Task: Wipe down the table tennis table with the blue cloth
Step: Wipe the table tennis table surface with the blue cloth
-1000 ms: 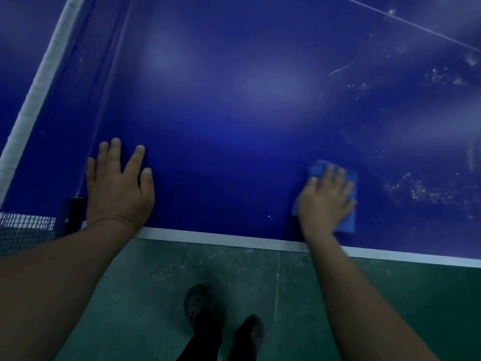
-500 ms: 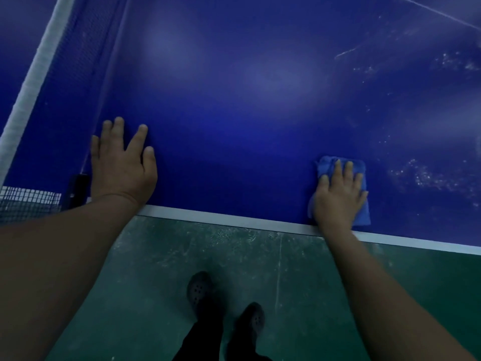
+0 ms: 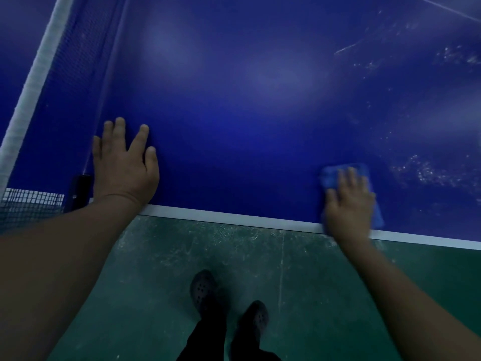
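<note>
The right hand [image 3: 348,201] and the cloth [image 3: 338,174] under it have slid a little further right along the near edge since a second ago, while the left hand [image 3: 122,162] has stayed planted by the net [image 3: 33,82]. That right hand lies flat on the cloth, fingers straight and slightly spread, pressing it to the table [image 3: 247,126] just inside the white edge line; it grips nothing so far as I can see. The left hand is spread open too, palm down on the bare surface, bracing. I'd say the wiping is under way and well short of done: the stretch between the hands looks clean, but pale smears and specks [image 3: 421,173] sit just to the right of the cloth and more lie further up on that side. The next move likely calls for pushing the cloth rightward over those marks with steady downward pressure, and probably a step sideways. Counted: one cloth, one table, one net, two hands, two dark shoes [image 3: 203,290] on the green floor.
</note>
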`<state>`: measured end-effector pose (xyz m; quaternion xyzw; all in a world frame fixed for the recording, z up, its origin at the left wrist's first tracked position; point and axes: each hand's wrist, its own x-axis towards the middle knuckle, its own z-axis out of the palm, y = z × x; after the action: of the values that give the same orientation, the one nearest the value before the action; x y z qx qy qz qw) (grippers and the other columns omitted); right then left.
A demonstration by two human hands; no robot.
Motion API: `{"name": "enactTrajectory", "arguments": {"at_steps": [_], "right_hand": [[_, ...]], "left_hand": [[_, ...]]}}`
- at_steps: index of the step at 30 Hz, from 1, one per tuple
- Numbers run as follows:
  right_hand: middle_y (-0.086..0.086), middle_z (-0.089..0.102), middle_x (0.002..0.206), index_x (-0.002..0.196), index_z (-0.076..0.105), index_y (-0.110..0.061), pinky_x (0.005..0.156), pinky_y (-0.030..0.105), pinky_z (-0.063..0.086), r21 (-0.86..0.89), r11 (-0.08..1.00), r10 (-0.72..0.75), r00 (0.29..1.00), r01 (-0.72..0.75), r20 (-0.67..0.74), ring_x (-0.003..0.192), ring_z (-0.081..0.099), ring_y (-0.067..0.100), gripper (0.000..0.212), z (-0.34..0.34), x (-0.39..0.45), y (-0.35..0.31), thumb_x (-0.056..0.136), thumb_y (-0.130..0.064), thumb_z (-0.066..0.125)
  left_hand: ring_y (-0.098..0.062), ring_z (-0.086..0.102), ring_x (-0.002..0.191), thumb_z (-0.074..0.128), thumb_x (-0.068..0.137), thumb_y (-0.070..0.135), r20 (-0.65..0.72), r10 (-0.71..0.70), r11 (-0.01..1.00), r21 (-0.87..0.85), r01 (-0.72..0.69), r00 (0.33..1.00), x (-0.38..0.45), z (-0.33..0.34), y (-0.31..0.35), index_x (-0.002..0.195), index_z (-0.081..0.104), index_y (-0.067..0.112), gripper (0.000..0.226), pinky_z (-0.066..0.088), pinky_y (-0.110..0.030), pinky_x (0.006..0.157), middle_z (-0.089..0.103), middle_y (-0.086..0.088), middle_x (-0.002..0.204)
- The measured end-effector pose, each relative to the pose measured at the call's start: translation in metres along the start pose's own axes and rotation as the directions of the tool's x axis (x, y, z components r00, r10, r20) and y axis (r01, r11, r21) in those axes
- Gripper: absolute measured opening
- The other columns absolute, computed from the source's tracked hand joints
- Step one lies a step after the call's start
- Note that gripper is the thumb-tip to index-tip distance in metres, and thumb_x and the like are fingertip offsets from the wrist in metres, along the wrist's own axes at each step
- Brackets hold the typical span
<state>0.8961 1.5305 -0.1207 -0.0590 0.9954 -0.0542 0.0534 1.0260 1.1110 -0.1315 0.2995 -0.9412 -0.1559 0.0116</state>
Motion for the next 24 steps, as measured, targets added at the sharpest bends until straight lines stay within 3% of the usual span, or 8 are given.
{"name": "enactTrajectory", "arguments": {"at_steps": [2, 4, 6, 8, 11, 14, 19, 24], "right_hand": [[0.003, 0.018, 0.167, 0.157, 0.03, -0.019, 0.122, 0.056, 0.008, 0.051, 0.946, 0.321, 0.947, -0.32, -0.002, 0.153, 0.012, 0.03, 0.064, -0.009, 0.01, 0.014, 0.1, -0.047, 0.028], [0.005, 0.022, 0.165, 0.155, 0.035, -0.017, 0.122, 0.053, 0.011, 0.081, 0.925, 0.374, 0.927, -0.372, -0.012, 0.152, 0.015, 0.031, 0.058, -0.008, 0.012, -0.006, 0.103, -0.042, 0.036], [0.011, 0.037, 0.158, 0.145, 0.051, -0.014, 0.117, 0.052, 0.022, 0.098, 0.985, 0.142, 0.99, -0.141, -0.002, 0.145, 0.03, 0.035, 0.058, -0.005, 0.007, -0.038, 0.096, -0.043, 0.043], [0.012, 0.044, 0.151, 0.136, 0.058, -0.015, 0.113, 0.054, 0.029, 0.077, 0.993, -0.09, 0.995, 0.087, 0.036, 0.14, 0.036, 0.037, 0.057, -0.001, -0.006, -0.058, 0.09, -0.047, 0.046], [0.007, 0.036, 0.158, 0.144, 0.05, -0.021, 0.12, 0.056, 0.017, 0.037, 0.973, -0.228, 0.972, 0.226, 0.058, 0.149, 0.023, 0.034, 0.062, 0.001, -0.016, -0.053, 0.094, -0.054, 0.035], [-0.001, 0.022, 0.165, 0.153, 0.037, -0.026, 0.123, 0.054, 0.004, -0.019, 0.921, -0.386, 0.917, 0.39, 0.096, 0.154, 0.007, 0.026, 0.063, 0.001, -0.008, -0.035, 0.099, -0.058, 0.027], [-0.005, 0.018, 0.166, 0.155, 0.033, -0.029, 0.122, 0.058, 0.008, -0.024, 0.791, -0.604, 0.786, 0.612, 0.134, 0.155, 0.007, 0.026, 0.062, -0.005, 0.02, -0.016, 0.102, -0.059, 0.021], [-0.003, 0.018, 0.166, 0.156, 0.03, -0.029, 0.122, 0.056, 0.006, -0.044, 0.69, -0.712, 0.689, 0.722, 0.136, 0.155, 0.008, 0.026, 0.058, -0.004, 0.058, -0.007, 0.104, -0.053, 0.027]], "left_hand": [[-0.029, 0.003, 0.155, 0.023, 0.1, 0.046, 0.001, -0.003, 1.0, 0.0, 0.003, 1.0, 0.0, 0.001, 0.0, 0.157, 0.029, 0.023, 0.062, -0.001, -0.048, 0.125, 0.012, -0.016, 0.167], [-0.029, 0.003, 0.155, 0.022, 0.099, 0.047, 0.007, -0.006, 1.0, 0.006, 0.006, 1.0, -0.001, 0.001, 0.0, 0.157, 0.028, 0.023, 0.063, -0.001, -0.048, 0.125, 0.012, -0.016, 0.167], [-0.031, 0.003, 0.154, 0.021, 0.099, 0.047, 0.007, -0.005, 1.0, 0.004, 0.005, 1.0, -0.001, -0.001, 0.0, 0.158, 0.029, 0.022, 0.064, -0.001, -0.048, 0.125, 0.012, -0.016, 0.167], [-0.031, 0.004, 0.154, 0.021, 0.099, 0.048, 0.015, -0.002, 1.0, 0.02, 0.001, 1.0, -0.001, -0.002, 0.001, 0.158, 0.028, 0.022, 0.065, 0.0, -0.049, 0.125, 0.012, -0.017, 0.166], [-0.032, 0.005, 0.154, 0.021, 0.096, 0.048, 0.02, -0.008, 0.999, 0.033, 0.007, 1.0, -0.003, -0.004, 0.004, 0.158, 0.026, 0.022, 0.067, 0.002, -0.049, 0.125, 0.013, -0.017, 0.166], [-0.031, 0.005, 0.154, 0.019, 0.096, 0.048, 0.018, -0.022, 0.999, 0.028, 0.022, 1.0, -0.005, -0.005, 0.005, 0.159, 0.025, 0.022, 0.068, 0.002, -0.048, 0.125, 0.013, -0.016, 0.166], [-0.028, 0.003, 0.155, 0.014, 0.096, 0.051, 0.056, -0.032, 0.997, 0.069, 0.028, 0.998, -0.005, -0.005, 0.005, 0.16, 0.02, 0.024, 0.07, 0.001, -0.047, 0.125, 0.01, -0.013, 0.168], [-0.034, 0.015, 0.152, 0.025, 0.094, 0.045, 0.008, 0.003, 0.999, 0.051, -0.003, 1.0, 0.003, -0.008, 0.013, 0.153, 0.038, 0.013, 0.068, 0.005, -0.051, 0.122, 0.023, -0.019, 0.163]]}}
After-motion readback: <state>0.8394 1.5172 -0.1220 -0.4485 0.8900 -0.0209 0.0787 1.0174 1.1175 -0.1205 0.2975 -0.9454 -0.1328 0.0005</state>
